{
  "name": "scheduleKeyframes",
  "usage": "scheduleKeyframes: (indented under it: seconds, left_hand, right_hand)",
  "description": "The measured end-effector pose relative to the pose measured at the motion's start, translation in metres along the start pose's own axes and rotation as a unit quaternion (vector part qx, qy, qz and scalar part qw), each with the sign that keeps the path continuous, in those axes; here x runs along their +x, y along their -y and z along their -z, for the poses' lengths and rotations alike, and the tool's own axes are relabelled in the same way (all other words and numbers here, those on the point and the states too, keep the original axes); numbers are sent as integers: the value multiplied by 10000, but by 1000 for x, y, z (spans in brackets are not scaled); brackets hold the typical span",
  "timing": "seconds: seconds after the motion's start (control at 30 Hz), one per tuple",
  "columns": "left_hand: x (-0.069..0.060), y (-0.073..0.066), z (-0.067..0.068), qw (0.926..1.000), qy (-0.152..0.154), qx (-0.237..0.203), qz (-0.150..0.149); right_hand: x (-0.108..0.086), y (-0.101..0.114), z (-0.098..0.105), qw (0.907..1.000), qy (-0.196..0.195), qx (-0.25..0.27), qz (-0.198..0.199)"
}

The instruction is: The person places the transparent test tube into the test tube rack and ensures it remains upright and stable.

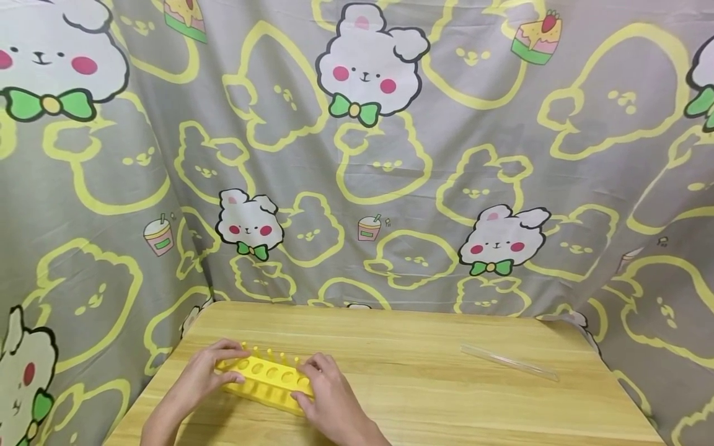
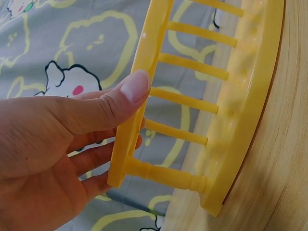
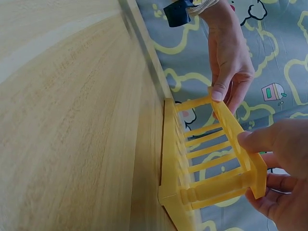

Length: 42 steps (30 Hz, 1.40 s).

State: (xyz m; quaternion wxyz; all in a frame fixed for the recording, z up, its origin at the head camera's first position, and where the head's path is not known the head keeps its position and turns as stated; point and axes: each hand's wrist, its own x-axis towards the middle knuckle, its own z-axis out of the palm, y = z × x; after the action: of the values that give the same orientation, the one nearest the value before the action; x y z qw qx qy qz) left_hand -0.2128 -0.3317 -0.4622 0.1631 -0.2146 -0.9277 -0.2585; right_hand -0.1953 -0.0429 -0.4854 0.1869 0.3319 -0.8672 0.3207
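Faces a grey rabbit-printed curtain (image 1: 390,161) across a wood-grain table (image 1: 446,402); has a yellow rack (image 1: 266,380) at the table's near left, with its base (image 2: 240,115) on the wood; grips its top bar's (image 2: 153,38) left end with the left hand (image 1: 209,368), with thumb and fingers partly closed round it; pinches the right end likewise with the right hand (image 1: 328,394); has a clear rod (image 1: 509,362) lying well apart to the right.

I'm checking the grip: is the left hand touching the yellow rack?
Touching. The left wrist view shows the left hand with its thumb on the yellow rack, fingers behind.
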Motion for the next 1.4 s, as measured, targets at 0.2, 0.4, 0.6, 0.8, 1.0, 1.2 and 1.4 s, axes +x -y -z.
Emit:
scheduleKeyframes:
  seconds: [0.2, 0.4, 0.6, 0.8, 1.0, 1.2, 1.4]
  left_hand:
    - [-1, 1, -1, 9998, -83, -2, -191]
    - [0, 1, -3, 9991, -174, 13, -375]
    - [2, -4, -3, 9997, -66, 39, -216]
    - [4, -10, -4, 9999, 127, -53, 46]
    - [5, -14, -8, 9998, -113, 112, -98]
    - [7, -19, -10, 9999, 106, 52, -109]
    - [11, -27, -15, 9998, 158, 82, -134]
  right_hand:
    - [-1, -1, 2, 9999, 95, 11, 32]
    - [-1, -4, 4, 9999, 70, 2, 134]
    - [-1, -7, 7, 9999, 82, -12, 111]
    - [-3, -9, 12, 9994, 295, 101, -115]
    - [-7, -13, 16, 9992, 362, 99, -138]
    - [-11, -20, 23, 9992, 381, 127, -61]
    - [-15, -27, 28, 9994, 322, 87, 16]
